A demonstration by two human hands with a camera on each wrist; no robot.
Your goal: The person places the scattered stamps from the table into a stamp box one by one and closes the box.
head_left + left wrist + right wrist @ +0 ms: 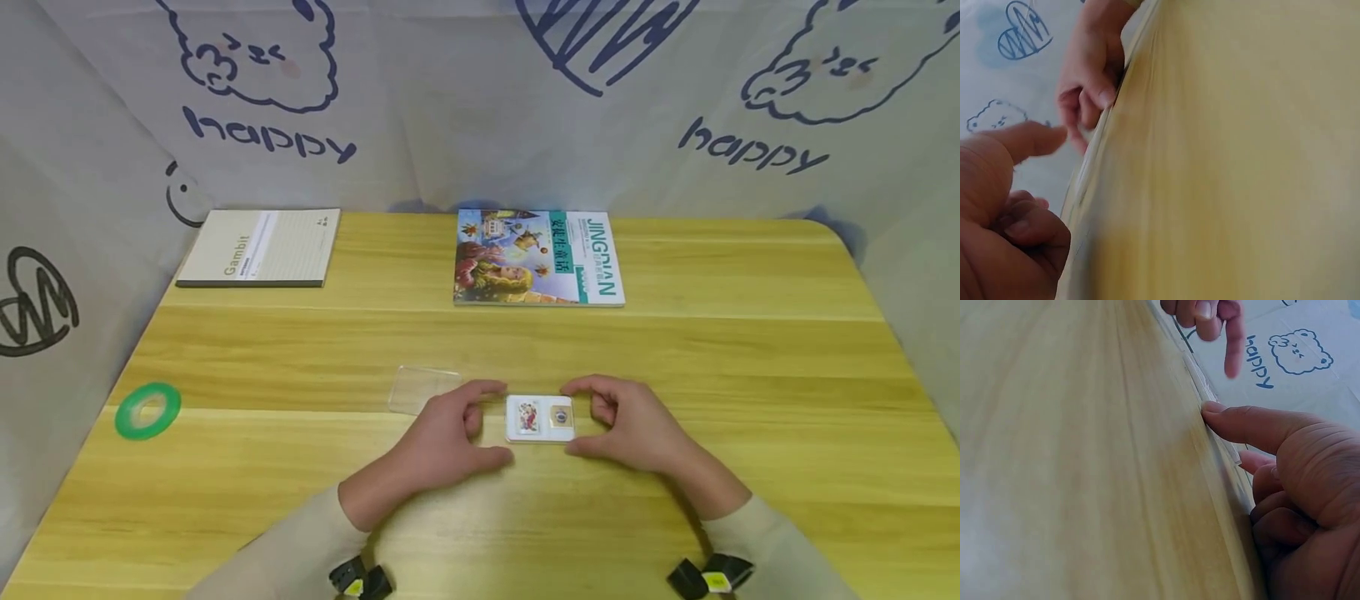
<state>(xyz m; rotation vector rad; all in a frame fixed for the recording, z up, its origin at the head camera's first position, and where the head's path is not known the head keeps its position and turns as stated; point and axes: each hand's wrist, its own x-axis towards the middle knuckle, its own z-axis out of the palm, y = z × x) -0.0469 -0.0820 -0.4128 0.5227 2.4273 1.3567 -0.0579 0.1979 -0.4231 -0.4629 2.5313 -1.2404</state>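
A small flat white plastic case (544,418) with a clear edge lies on the table in the head view. Two little inserts show on it, a colourful picture on the left and a gold one on the right. My right hand (630,423) grips its right end, index finger at the far corner and thumb at the near corner. Just off the left end, my left hand (453,437) has thumb and index finger spread apart with a gap to the case. Behind the left hand lies a clear plastic lid (420,390), partly covered by it.
A green tape roll (147,412) lies at the left of the wooden table (315,533). Towards the back are a beige notebook (292,248) and a colourful storybook (536,258). A white cloth (435,108) with drawings hangs behind the table's far edge.
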